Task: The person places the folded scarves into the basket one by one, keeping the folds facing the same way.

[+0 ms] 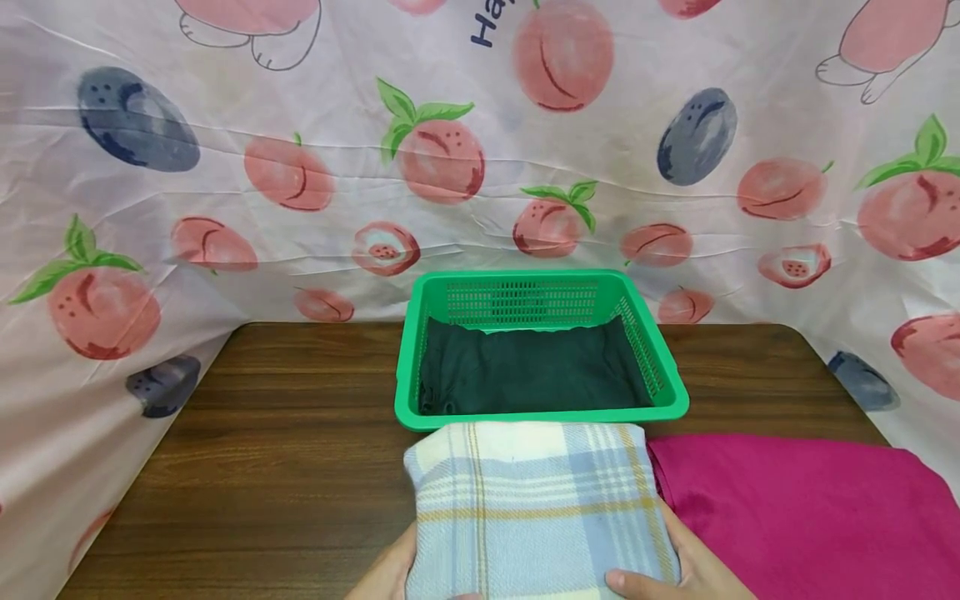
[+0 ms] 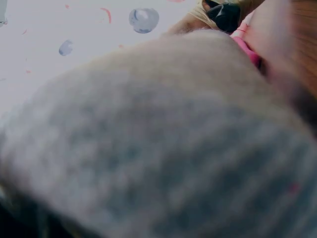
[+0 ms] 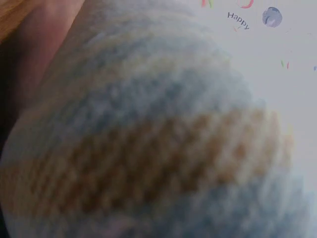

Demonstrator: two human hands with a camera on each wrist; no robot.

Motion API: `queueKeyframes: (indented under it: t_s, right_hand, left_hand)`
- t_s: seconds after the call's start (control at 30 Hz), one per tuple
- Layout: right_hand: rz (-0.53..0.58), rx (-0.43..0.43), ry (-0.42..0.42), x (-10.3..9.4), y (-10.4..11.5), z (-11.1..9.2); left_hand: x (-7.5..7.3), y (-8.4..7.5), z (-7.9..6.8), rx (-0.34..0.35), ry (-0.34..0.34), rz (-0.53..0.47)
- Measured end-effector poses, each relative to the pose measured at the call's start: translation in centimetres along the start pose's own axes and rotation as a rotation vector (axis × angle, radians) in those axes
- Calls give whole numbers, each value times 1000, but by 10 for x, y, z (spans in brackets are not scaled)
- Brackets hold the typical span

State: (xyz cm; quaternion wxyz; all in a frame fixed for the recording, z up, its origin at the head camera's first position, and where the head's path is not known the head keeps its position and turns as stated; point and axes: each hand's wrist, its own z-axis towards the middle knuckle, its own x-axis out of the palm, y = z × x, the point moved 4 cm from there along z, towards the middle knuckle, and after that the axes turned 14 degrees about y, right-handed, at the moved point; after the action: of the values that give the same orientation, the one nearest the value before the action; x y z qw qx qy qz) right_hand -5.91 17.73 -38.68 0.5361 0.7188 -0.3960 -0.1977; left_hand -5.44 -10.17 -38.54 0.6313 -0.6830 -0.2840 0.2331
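A folded plaid cloth [image 1: 528,508] in light blue, cream and mustard is held between both hands in front of the basket. My left hand [image 1: 392,571] grips its left side, and a bit of the thumb shows at the bottom edge. On the opposite side my right hand [image 1: 693,562] holds it, thumb lying on top and fingers hidden underneath. Both wrist views are filled by blurred close-ups of the plaid cloth [image 2: 163,139], with a mustard stripe across the cloth [image 3: 148,163] in the right one.
Just beyond the cloth stands a green plastic basket [image 1: 408,367] with perforated walls. Dark folded fabric [image 1: 532,371] lies inside it. A magenta folded cloth [image 1: 810,508] is on the brown wooden table [image 1: 285,467] at the right. A fruit-print curtain [image 1: 480,233] hangs behind and along the sides.
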Motion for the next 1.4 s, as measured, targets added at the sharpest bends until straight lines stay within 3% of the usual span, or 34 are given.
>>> queueKeyframes:
  t_s: [0.1,0.3,0.6,0.9,1.1,1.2,1.4]
  right_hand:
    - [-28,17,5,0,7,-1]
    - [-115,47,-35,-4,19,1]
    - [-193,82,-127,-9,31,6]
    - [-255,-21,-142,-13,52,19]
    - [-258,-115,-118,-18,63,29]
    - [-242,-86,-140,-22,68,33]
    - [-187,-64,-159,-29,78,43]
  left_hand:
    - [2,-12,2,-57,22,-170]
    - [-5,-26,3,-133,-1,-49]
    - [-12,-41,8,-71,-38,142]
    - [-27,-52,18,-23,-96,295]
    - [-35,-59,25,44,-96,321]
    - [-39,-63,29,57,-98,323]
    - [-49,-72,38,22,-140,385]
